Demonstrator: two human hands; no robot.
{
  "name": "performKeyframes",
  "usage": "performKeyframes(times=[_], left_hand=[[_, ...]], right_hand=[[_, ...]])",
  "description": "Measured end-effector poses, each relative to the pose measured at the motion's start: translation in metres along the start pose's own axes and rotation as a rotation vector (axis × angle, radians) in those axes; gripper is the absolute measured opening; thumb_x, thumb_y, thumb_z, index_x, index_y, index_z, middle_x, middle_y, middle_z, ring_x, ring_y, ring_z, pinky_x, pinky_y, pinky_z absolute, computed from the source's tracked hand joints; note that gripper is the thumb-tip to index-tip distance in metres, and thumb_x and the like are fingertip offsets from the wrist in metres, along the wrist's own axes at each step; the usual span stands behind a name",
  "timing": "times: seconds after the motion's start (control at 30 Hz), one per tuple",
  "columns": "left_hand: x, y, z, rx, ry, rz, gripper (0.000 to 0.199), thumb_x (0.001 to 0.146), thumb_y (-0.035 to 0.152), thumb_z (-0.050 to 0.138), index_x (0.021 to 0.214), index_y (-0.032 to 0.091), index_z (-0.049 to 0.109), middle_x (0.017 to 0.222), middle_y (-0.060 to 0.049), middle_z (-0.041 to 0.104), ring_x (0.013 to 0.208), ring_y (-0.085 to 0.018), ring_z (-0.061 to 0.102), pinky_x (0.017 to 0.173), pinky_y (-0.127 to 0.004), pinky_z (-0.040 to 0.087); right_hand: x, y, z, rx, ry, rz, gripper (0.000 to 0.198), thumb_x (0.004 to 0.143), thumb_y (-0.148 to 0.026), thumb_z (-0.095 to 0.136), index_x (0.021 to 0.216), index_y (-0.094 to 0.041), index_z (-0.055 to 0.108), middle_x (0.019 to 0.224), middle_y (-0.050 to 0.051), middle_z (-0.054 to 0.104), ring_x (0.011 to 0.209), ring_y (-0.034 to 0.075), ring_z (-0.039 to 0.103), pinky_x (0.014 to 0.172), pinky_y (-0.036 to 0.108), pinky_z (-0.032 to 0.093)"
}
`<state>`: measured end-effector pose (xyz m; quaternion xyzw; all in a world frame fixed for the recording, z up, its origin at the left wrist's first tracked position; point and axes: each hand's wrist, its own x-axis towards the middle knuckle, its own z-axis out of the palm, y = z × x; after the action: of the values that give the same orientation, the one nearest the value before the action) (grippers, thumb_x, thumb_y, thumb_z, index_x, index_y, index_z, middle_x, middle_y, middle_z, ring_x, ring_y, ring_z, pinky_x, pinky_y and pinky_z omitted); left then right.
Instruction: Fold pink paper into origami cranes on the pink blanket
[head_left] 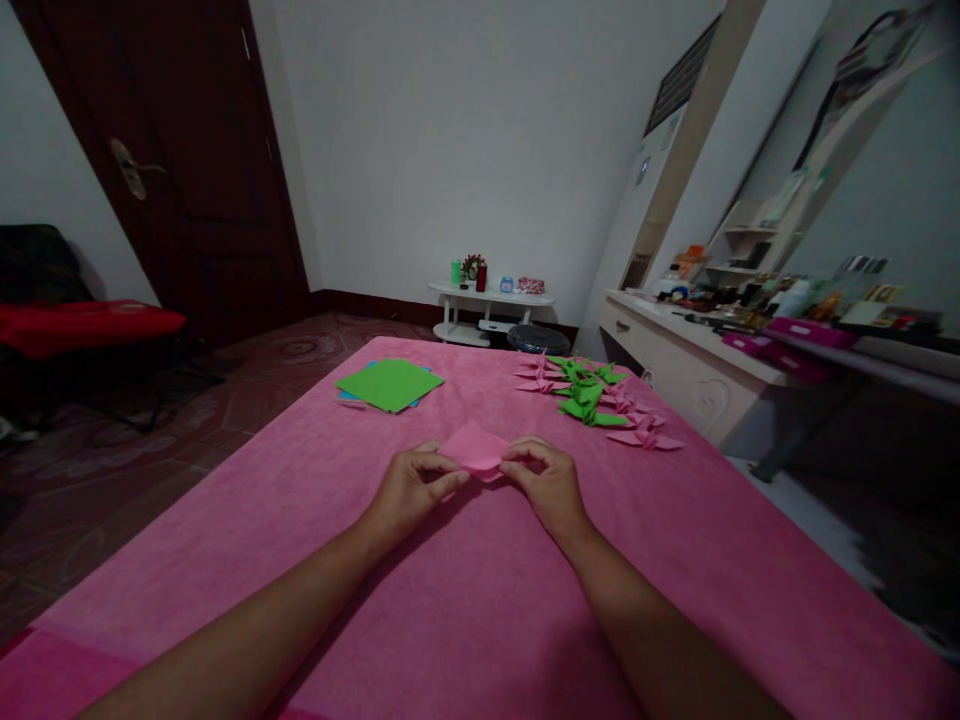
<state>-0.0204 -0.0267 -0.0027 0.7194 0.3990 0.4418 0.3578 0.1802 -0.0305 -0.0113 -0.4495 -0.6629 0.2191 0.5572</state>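
Note:
Between my two hands is a pink sheet of origami paper [474, 447], its near edge slightly curved up. My left hand [417, 485] pinches the sheet's left corner between thumb and fingers. At the right corner, my right hand [545, 478] holds it in a similar pinch. Beyond the left hand lies a stack of square paper [391, 385], green on top with blue showing under it. Several folded green paper cranes [588, 400] and pink paper cranes [645, 435] lie grouped beyond the right hand.
A pink cloth covers the table [450, 620]. To the right stands a white dresser [690, 365] crowded with bottles and boxes. A low white stand [491, 294] holds small items by the far wall. A red-seated chair [90, 322] and a dark door [172, 160] are on the left.

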Motion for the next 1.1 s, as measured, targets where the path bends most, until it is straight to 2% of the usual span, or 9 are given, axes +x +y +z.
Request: performKeyframes(times=[0.27, 0.6, 0.77, 1.1], left_hand=[[0.0008, -0.0017, 0.0011, -0.078, 0.029, -0.086, 0.02, 0.073, 0.032, 0.066, 0.066, 0.014, 0.072, 0.059, -0.004, 0.059, 0.058, -0.014, 0.05, 0.054, -0.024, 0.037], [0.0005, -0.0028, 0.0029, -0.103, 0.073, -0.102, 0.025, 0.071, 0.033, 0.067, 0.059, 0.012, 0.066, 0.057, -0.003, 0.058, 0.056, -0.012, 0.05, 0.054, -0.023, 0.036], [0.0004, -0.0045, 0.005, -0.143, 0.104, -0.144, 0.028, 0.069, 0.036, 0.069, 0.057, 0.011, 0.065, 0.054, -0.003, 0.057, 0.051, -0.011, 0.047, 0.05, -0.021, 0.034], [0.0004, -0.0028, 0.0046, -0.139, 0.111, -0.132, 0.026, 0.069, 0.033, 0.069, 0.055, 0.011, 0.064, 0.053, -0.003, 0.057, 0.051, -0.01, 0.048, 0.05, -0.021, 0.035]], right_hand=[[0.0016, 0.0001, -0.0017, 0.017, -0.039, -0.008, 0.003, 0.072, -0.017, 0.063, 0.073, -0.018, 0.066, 0.079, 0.004, 0.063, 0.078, 0.017, 0.059, 0.072, 0.027, 0.045], [0.001, 0.0006, 0.0014, -0.069, -0.034, -0.05, 0.008, 0.075, -0.014, 0.056, 0.069, -0.018, 0.058, 0.073, 0.0, 0.058, 0.072, 0.015, 0.055, 0.068, 0.025, 0.041], [-0.0002, 0.0006, 0.0011, -0.106, -0.026, -0.044, 0.007, 0.075, -0.013, 0.057, 0.071, -0.018, 0.059, 0.073, 0.0, 0.059, 0.072, 0.015, 0.056, 0.068, 0.025, 0.041], [-0.0003, -0.0005, 0.0006, -0.093, -0.037, -0.061, 0.007, 0.072, -0.015, 0.065, 0.068, -0.018, 0.061, 0.074, 0.001, 0.059, 0.072, 0.015, 0.056, 0.066, 0.025, 0.042]])
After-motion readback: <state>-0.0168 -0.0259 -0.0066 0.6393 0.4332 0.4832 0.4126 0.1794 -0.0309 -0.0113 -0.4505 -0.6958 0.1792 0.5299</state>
